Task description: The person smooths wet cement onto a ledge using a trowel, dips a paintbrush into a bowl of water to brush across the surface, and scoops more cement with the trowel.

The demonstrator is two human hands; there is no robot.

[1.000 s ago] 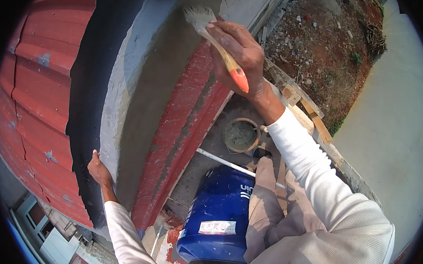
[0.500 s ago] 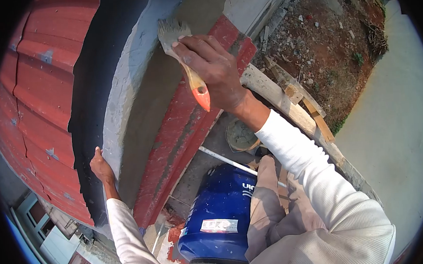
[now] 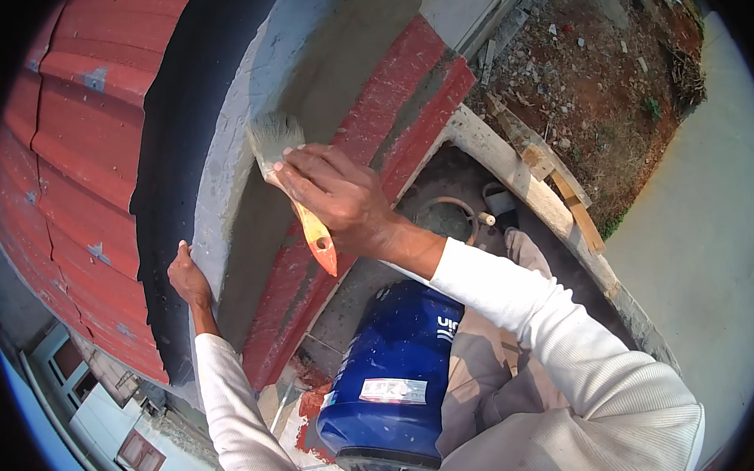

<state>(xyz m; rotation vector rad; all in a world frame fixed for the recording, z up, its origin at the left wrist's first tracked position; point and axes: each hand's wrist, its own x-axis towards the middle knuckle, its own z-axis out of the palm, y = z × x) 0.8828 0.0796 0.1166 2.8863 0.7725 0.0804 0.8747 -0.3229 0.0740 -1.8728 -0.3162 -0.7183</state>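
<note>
My right hand (image 3: 338, 193) is closed round a flat paintbrush (image 3: 316, 235) with a yellow, orange-tipped handle. Its pale, paint-coated bristles (image 3: 275, 137) lie against the top of a wall ledge, where a light grey-white strip (image 3: 220, 171) meets a damp-looking grey-brown band (image 3: 302, 111). Farther down the same ledge, my left hand (image 3: 189, 278) is curled over its outer edge, beside a black strip (image 3: 166, 195); some of its fingers are hidden. Along the ledge's near side runs a red painted border (image 3: 386, 81).
Red metal roofing (image 3: 83, 166) slopes away on the left. Beneath me stand a blue drum (image 3: 392, 354) and a round bucket (image 3: 446, 219). To the right are a curved low wall (image 3: 519, 173), wooden pieces (image 3: 562, 183) and rubble-strewn soil (image 3: 590, 71) below.
My right hand has brought the brush down and left along the ledge, toward me. The left hand keeps its place on the edge. The view has shifted slightly, showing more of the bucket.
</note>
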